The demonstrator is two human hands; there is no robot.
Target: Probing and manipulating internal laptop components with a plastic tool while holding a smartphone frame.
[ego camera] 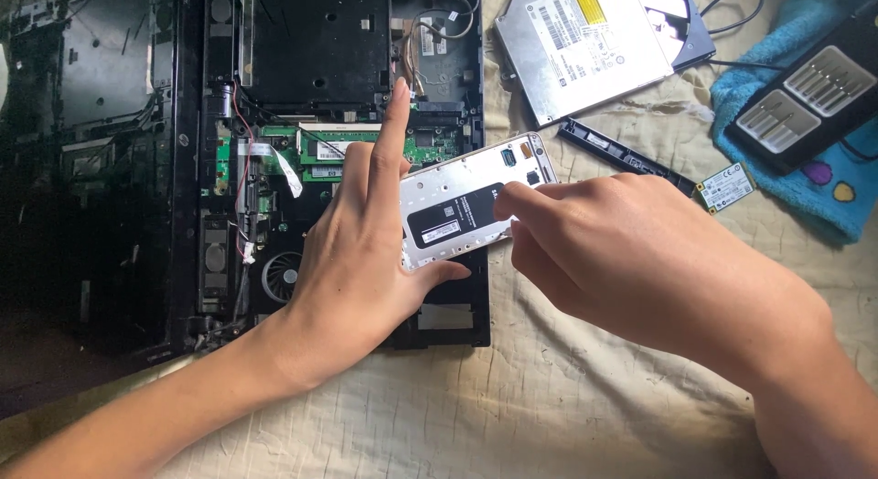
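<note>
A silver metal drive caddy (pixel 471 172) with a black drive (pixel 455 221) fitted in it lies tilted over the right edge of an opened black laptop (pixel 320 49). My left hand (pixel 352 269) grips the caddy's near left end between thumb and fingers, with the index finger stretched up toward the green circuit board (pixel 320 150). My right hand (pixel 622 250) presses its fingertips on the black drive's right end, near the caddy's middle.
A silver optical drive (pixel 585 44) lies at the top right on the beige quilted cloth (pixel 549 397). A black plastic bezel strip (pixel 622 154) and a small circuit card (pixel 725 186) lie beside it. A black screwdriver-bit case (pixel 809 95) rests on a blue towel (pixel 823 195).
</note>
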